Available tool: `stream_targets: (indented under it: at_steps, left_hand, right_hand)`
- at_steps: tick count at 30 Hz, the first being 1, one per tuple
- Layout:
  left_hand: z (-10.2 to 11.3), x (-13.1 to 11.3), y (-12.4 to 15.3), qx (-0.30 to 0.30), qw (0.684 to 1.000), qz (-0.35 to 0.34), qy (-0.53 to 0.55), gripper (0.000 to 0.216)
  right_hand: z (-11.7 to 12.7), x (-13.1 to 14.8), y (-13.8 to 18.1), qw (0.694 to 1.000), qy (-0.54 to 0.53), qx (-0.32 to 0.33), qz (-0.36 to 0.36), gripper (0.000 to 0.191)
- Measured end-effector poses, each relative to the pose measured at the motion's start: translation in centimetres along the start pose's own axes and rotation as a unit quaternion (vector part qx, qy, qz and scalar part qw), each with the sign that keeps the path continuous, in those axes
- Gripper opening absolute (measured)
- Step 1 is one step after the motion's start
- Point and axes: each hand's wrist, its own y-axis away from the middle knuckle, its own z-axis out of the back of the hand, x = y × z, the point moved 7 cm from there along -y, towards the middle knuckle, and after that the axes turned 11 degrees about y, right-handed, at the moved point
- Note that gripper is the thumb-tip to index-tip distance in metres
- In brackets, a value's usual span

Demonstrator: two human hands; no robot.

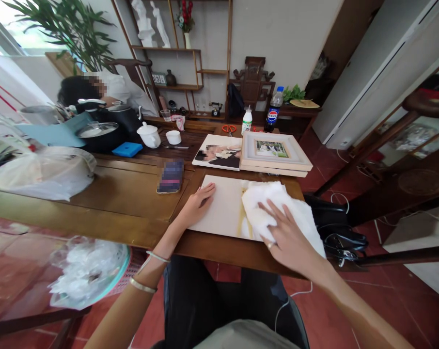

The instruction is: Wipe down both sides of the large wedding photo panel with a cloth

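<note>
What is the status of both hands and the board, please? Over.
Left hand on the board, left side. Right hand spread on white cloth. Cloth covers board's right part; phone lies apart, to the left.

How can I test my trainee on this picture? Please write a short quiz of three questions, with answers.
1. The right hand touches: A) the phone; B) the white cloth; C) the scissors.
2. True or false: the left hand lies on the panel.
3. Fill in: the cola bottle has a ____ cap.

Key: 1 B; 2 true; 3 blue.
</note>
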Motion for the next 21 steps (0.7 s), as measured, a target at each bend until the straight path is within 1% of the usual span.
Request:
stream_targets:
  at_steps: [2,4,6,8,9,11,12,14,16,18,21]
  left_hand:
    - [0.0,0.0,0.0,-0.001,1.000,0.000,-0.002,0.043]
    - [-0.1,0.1,0.0,0.001,1.000,0.002,-0.001,0.043]
    - [-0.1,0.2,0.0,0.003,1.000,0.003,0.002,0.043]
    - [-0.1,0.3,0.0,0.003,1.000,0.004,0.005,0.043]
    - [-0.1,0.3,0.0,0.002,1.000,0.003,0.006,0.043]
    - [-0.1,0.3,0.0,0.000,1.000,0.000,0.007,0.043]
    - [-0.1,0.3,0.0,0.000,1.000,-0.002,0.007,0.043]
    - [0.0,0.2,0.0,-0.001,1.000,-0.004,0.008,0.043]
    - [0.0,0.2,0.0,-0.003,1.000,-0.004,0.009,0.042]
    - [0.0,0.1,0.0,-0.006,1.000,-0.003,0.011,0.042]
    - [0.0,0.1,0.0,-0.006,1.000,-0.001,0.011,0.043]
  right_hand:
    - [0.9,1.5,2.3,0.999,-0.038,0.027,0.016,0.024]
    - [1.6,1.9,3.8,0.995,-0.078,0.053,0.025,0.028]
    - [1.7,0.9,4.3,0.991,-0.109,0.083,0.007,0.032]
    - [1.0,-1.3,3.5,0.986,-0.122,0.108,-0.039,0.035]
    - [0.6,-2.5,2.7,0.985,-0.117,0.110,-0.061,0.038]
    - [-0.3,-4.6,0.3,0.989,-0.087,0.086,-0.079,0.043]
    - [-0.6,-5.1,-1.1,0.994,-0.063,0.061,-0.063,0.042]
    - [-1.3,-5.7,-3.8,0.998,-0.016,0.016,-0.055,0.041]
    - [-1.8,-5.9,-5.6,0.997,0.017,-0.014,-0.071,0.041]
    - [-2.0,-5.1,-6.1,0.995,0.035,-0.032,-0.084,0.041]
    - [-1.4,-2.4,-4.5,0.998,0.036,-0.039,-0.043,0.037]
